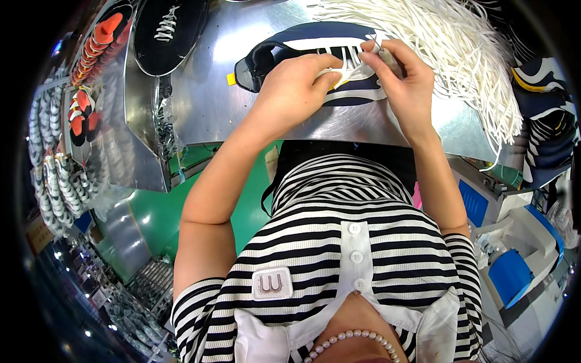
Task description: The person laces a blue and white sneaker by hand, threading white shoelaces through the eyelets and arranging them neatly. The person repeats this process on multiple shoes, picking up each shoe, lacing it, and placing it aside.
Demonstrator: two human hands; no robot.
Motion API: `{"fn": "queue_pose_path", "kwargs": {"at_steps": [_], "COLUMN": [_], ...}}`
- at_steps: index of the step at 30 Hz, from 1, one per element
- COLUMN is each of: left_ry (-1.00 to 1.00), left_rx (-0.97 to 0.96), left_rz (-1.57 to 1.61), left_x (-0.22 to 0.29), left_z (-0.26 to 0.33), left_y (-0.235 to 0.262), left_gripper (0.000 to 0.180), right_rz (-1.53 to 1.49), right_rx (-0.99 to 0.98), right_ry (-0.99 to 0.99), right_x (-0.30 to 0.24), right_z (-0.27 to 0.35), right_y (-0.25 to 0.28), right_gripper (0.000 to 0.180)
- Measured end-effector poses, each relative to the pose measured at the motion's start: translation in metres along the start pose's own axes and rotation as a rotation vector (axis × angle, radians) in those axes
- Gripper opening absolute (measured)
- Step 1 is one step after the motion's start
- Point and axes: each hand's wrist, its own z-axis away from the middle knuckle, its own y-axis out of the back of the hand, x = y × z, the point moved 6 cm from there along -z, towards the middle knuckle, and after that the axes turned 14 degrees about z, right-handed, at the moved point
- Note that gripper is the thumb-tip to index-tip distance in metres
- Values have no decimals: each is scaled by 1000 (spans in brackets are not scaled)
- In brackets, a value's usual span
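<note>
A navy and white sneaker point(321, 31) lies on the metal table with its dark collar to the left and a yellow tab at the heel. My left hand point(296, 85) rests over its near side, thumb and forefinger closed on a white shoelace point(346, 75) at the lacing. Close to the toe end, my right hand point(404, 75) is also closed, its thumb and fingers pinching white lace above the shoe. Both hands partly hide the eyelets, so the lace's path cannot be fully followed.
A big heap of white laces point(448, 42) covers the table's right side. A black laced shoe point(166, 36) stands at the left on the metal table point(236, 124). More navy shoes point(548, 121) are stacked at the far right, above a blue and white machine point(514, 266). Racks of shoes point(54, 163) line the left.
</note>
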Motion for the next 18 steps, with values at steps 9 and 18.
{"fn": "queue_pose_path", "kwargs": {"at_steps": [9, 18], "left_ry": [80, -442], "left_rx": [3, 303], "left_rz": [41, -331], "left_x": [-5, 17], "left_z": [-5, 4], "left_y": [-7, -10], "left_gripper": [28, 31], "right_rz": [1, 29], "right_rx": [-81, -212], "right_ry": [25, -423], "right_x": [10, 21], "right_z": [-15, 36], "right_y": [-7, 23], "right_gripper": [21, 24]}}
